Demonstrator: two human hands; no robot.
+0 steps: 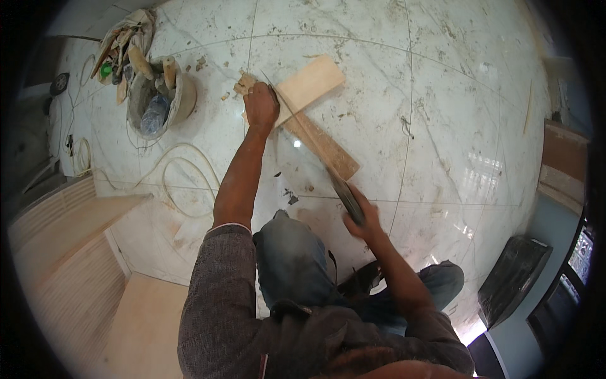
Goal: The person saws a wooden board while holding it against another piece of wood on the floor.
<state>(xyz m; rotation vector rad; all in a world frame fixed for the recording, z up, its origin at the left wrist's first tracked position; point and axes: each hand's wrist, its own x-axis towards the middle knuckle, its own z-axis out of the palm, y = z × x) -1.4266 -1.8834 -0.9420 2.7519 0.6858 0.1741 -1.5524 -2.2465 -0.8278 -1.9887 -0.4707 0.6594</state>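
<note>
Plainly, the right hand (365, 220) is wrapped round the dark grip of a long-bladed tool (319, 144), whose thin blade, seen almost edge-on, slants away toward 11 o'clock. At that far end, 10 to 11 o'clock from the right hand, sits the left hand (261, 106), knuckles up and fingers curled in; whether it pinches the blade or only presses on something beneath, I cannot tell. A ragged tan fragment (243, 83) shows just past its knuckles, at 11 o'clock.

From the left hand, a pale, smooth, straight-edged wooden board (315, 85) reaches out toward 2 o'clock, while a darker, rough-grained brown plank (329, 151) lies at 4 o'clock beside the blade. The floor (454, 126) under everything is glossy white tile with grey, marble-like veining, smeared with dust and crumbs.

At 9 o'clock from the left hand stands a round, dusty light-coloured bucket (185, 101); inside are a clear, bluish plastic bottle (155, 117) and two stout, tan handle-like pieces (140, 62) poking above the far rim. Beyond it, toward 10 o'clock, a crumpled cloth sack (142, 28) bears a jumble of tools and a small green item (106, 69).

A cream hose (165, 170) loops over the tiles at 7 to 8 o'clock from the left hand. Farther that way, ribbed, pale wooden panelling (79, 284) bends along the rim.
</note>
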